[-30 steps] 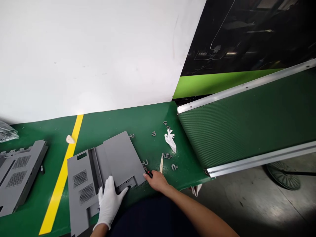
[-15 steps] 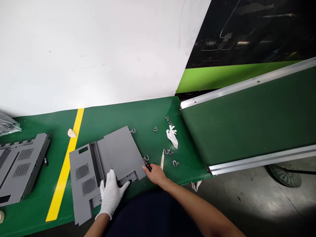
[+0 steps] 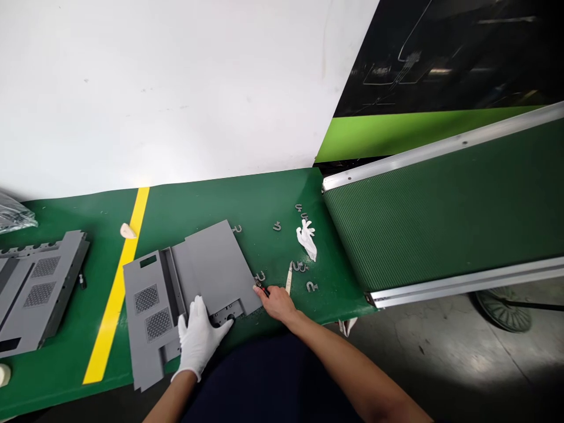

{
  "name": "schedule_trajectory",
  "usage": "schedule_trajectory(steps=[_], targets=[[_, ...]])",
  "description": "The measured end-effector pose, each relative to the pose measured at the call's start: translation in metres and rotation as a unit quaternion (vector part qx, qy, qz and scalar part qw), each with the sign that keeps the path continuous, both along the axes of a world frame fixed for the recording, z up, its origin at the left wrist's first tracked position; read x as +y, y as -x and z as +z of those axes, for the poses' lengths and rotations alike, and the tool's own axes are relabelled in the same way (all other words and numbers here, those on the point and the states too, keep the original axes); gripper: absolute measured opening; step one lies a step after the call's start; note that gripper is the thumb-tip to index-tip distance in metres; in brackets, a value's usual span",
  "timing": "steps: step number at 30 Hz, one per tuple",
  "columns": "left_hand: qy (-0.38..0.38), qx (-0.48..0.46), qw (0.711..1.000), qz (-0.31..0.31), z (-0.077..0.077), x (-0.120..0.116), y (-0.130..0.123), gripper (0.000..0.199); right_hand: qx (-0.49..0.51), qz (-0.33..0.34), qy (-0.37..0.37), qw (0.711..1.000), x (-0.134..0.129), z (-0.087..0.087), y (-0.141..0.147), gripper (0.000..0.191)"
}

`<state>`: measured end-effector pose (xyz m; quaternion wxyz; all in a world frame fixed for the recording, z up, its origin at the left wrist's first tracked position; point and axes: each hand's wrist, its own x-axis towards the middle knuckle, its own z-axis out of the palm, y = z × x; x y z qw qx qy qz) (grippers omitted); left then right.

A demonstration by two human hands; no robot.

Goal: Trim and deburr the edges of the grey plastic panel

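A grey plastic panel (image 3: 215,264) with two honeycomb grilles lies flat on the green table. My left hand (image 3: 199,341), in a white glove, rests on its near edge, thumb spread away from the fingers. At the panel's right edge, my bare right hand (image 3: 277,304) is closed around pliers (image 3: 263,289) with black and red handles. Their jaws are at the panel edge, close to a small grey U-shaped piece (image 3: 261,276); whether they touch it I cannot tell. A pale knife-like strip (image 3: 289,278) lies just beyond my right hand.
Several more U-shaped pieces (image 3: 312,286) and a loose white glove (image 3: 306,239) lie to the right. A second grey panel (image 3: 44,288) is at the left, past the yellow stripe (image 3: 117,305). A conveyor belt (image 3: 440,217) adjoins the table's right end. A white wall (image 3: 176,88) stands behind.
The view has tilted slightly, so the table appears a little higher. My left hand stays on the panel, and my right hand keeps the pliers at its edge with barely any movement.
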<state>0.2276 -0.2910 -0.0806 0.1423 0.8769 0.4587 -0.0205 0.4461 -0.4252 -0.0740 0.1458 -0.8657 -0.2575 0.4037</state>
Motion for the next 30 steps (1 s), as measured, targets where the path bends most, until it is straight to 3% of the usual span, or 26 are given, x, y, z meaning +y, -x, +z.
schedule_trajectory(steps=[12, 30], targets=[[0.001, 0.003, 0.999, 0.035, 0.008, -0.006, -0.009, 0.1, 0.02, 0.022, -0.01, 1.0, -0.001, -0.002, -0.012, 0.092], [-0.025, 0.016, 0.999, 0.021, -0.005, -0.005, 0.0, 0.104, -0.006, 0.0, -0.018, 1.0, -0.002, -0.008, -0.005, 0.086]])
